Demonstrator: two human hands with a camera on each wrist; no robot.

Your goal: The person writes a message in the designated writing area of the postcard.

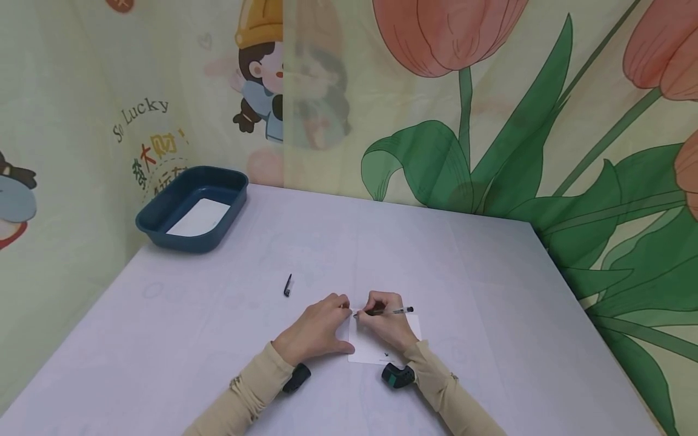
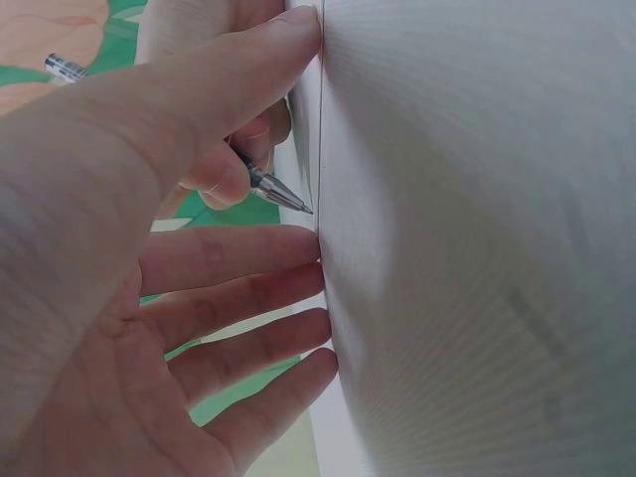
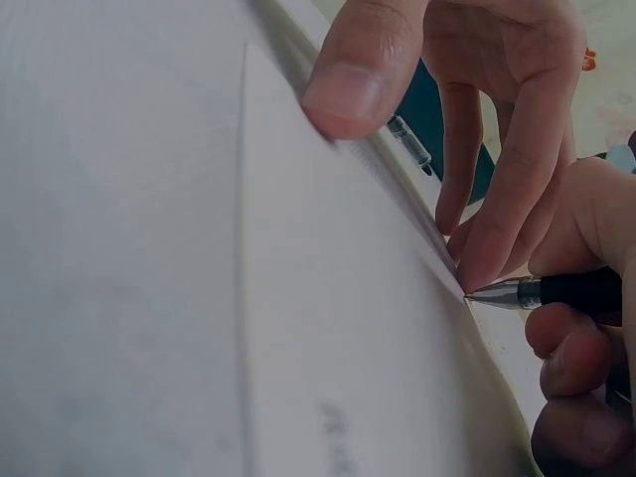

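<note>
A white sheet of paper (image 1: pixel 373 348) lies on the table with a small dark mark near its lower edge. My right hand (image 1: pixel 389 320) pinches a black-gripped clear pen (image 1: pixel 400 310), its tip at the sheet's upper left corner. In the right wrist view the pen's metal tip (image 3: pixel 497 295) meets the paper's edge. My left hand (image 1: pixel 319 327) rests at the sheet's left side, thumb and fingertips touching down. Seen from the left wrist, its fingers (image 2: pixel 243 283) are spread and fairly straight, holding nothing.
A pen cap (image 1: pixel 288 285) lies on the table (image 1: pixel 218 339) beyond my left hand. At the far left corner stands a dark blue plastic basin (image 1: pixel 191 243) with white paper (image 1: pixel 200 217) inside. Printed curtains (image 1: pixel 327 163) border the table's back and sides.
</note>
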